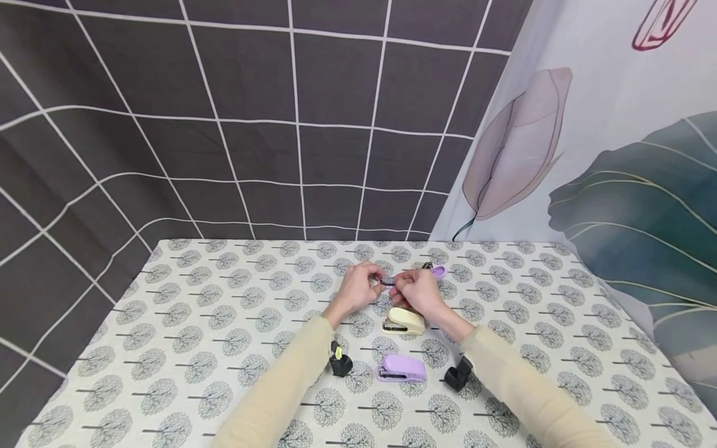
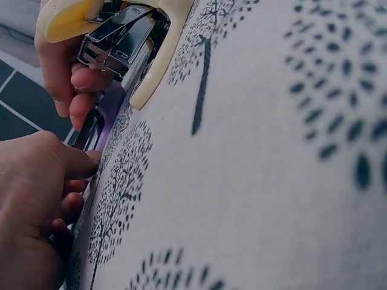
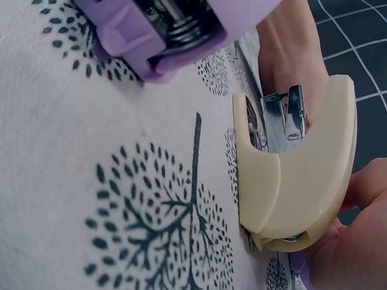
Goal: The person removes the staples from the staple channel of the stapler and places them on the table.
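Both hands work on a small purple stapler [image 1: 388,282] at the far middle of the table. Its dark metal staple channel shows between them in the head view, and its purple base [image 2: 111,110] in the left wrist view. My left hand [image 1: 357,289] pinches the left end with thumb and fingers. The right hand [image 1: 417,291] grips the other end; its fingers partly hide the stapler. Beyond the right hand, a purple rounded piece [image 1: 439,272] sticks out; whether it joins the held part is hidden. A cream stapler [image 1: 407,320] stands just in front of the right hand.
A second purple stapler [image 1: 401,368] lies nearer, between the forearms. Black wrist-camera mounts [image 1: 340,362] sit beside both sleeves. The tablecloth [image 1: 235,342] has a tree print; a dark gridded curtain [image 1: 246,81] hangs behind the table, with a leaf-patterned one [image 1: 616,186] at right.
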Action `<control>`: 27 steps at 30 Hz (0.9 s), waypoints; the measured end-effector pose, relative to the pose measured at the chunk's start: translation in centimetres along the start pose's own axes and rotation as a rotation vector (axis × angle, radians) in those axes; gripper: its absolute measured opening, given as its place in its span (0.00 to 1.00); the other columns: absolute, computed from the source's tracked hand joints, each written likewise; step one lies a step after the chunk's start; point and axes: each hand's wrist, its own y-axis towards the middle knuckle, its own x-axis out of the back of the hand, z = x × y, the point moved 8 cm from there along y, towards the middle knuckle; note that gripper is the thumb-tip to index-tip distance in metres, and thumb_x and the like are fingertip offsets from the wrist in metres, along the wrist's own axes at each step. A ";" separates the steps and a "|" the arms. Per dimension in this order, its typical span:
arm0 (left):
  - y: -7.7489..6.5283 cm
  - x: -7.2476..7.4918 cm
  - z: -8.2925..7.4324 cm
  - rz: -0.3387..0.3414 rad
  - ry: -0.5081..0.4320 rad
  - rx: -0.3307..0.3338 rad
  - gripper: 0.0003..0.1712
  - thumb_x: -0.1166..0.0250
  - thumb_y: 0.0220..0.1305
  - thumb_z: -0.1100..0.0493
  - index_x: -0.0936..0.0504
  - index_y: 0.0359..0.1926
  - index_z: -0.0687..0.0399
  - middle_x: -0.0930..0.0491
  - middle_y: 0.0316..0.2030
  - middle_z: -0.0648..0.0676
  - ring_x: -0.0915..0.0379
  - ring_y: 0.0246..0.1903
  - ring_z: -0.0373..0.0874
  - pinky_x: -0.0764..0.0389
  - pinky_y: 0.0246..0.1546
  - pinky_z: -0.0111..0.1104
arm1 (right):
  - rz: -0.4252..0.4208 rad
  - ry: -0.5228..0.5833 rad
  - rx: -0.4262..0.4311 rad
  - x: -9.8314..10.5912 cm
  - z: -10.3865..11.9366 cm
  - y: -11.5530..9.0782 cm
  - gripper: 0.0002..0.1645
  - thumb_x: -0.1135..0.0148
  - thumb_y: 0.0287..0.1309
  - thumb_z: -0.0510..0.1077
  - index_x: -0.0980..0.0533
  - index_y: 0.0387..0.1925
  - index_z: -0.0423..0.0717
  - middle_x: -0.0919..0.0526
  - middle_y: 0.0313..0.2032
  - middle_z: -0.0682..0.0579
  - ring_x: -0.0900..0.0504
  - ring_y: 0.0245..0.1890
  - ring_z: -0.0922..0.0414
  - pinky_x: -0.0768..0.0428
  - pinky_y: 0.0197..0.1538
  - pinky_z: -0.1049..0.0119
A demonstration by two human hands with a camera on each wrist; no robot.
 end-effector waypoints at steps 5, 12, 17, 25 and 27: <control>0.0 0.0 0.0 -0.007 -0.003 -0.005 0.14 0.26 0.54 0.68 0.15 0.44 0.57 0.19 0.36 0.49 0.29 0.31 0.40 0.26 0.37 0.32 | -0.018 0.004 0.001 0.1 -0.3 0.0 0.11 0.47 0.68 0.29 0.26 0.46 0.22 0.16 0.26 0.43 0.19 0.19 0.58 0.19 0.23 0.67; 0.0 0.0 0.0 -0.015 0.016 -0.008 0.14 0.26 0.54 0.67 0.14 0.43 0.56 0.19 0.36 0.48 0.29 0.31 0.40 0.28 0.39 0.33 | -0.035 0.023 0.008 0.1 -0.1 0.1 0.08 0.47 0.67 0.29 0.26 0.43 0.25 0.16 0.26 0.43 0.20 0.18 0.58 0.21 0.21 0.68; -0.1 0.0 -0.1 -0.024 0.026 -0.027 0.13 0.26 0.53 0.67 0.14 0.42 0.56 0.19 0.36 0.48 0.29 0.31 0.39 0.28 0.42 0.35 | -0.050 0.003 0.014 0.0 0.2 0.2 0.06 0.47 0.65 0.28 0.26 0.41 0.28 0.17 0.24 0.43 0.21 0.16 0.58 0.22 0.19 0.68; -0.1 -0.1 0.0 -0.006 0.027 0.000 0.14 0.26 0.55 0.66 0.14 0.43 0.55 0.19 0.36 0.47 0.30 0.31 0.39 0.31 0.45 0.38 | -0.065 -0.090 0.081 -0.1 0.9 0.1 0.06 0.43 0.64 0.29 0.27 0.43 0.30 0.17 0.24 0.42 0.24 0.12 0.59 0.22 0.17 0.66; -0.1 -0.1 0.0 -0.009 0.029 -0.001 0.14 0.26 0.55 0.66 0.14 0.43 0.55 0.19 0.36 0.47 0.29 0.31 0.39 0.30 0.45 0.37 | -0.069 -0.113 0.091 -0.1 1.0 0.1 0.08 0.43 0.64 0.29 0.27 0.44 0.31 0.17 0.24 0.42 0.24 0.13 0.59 0.22 0.17 0.66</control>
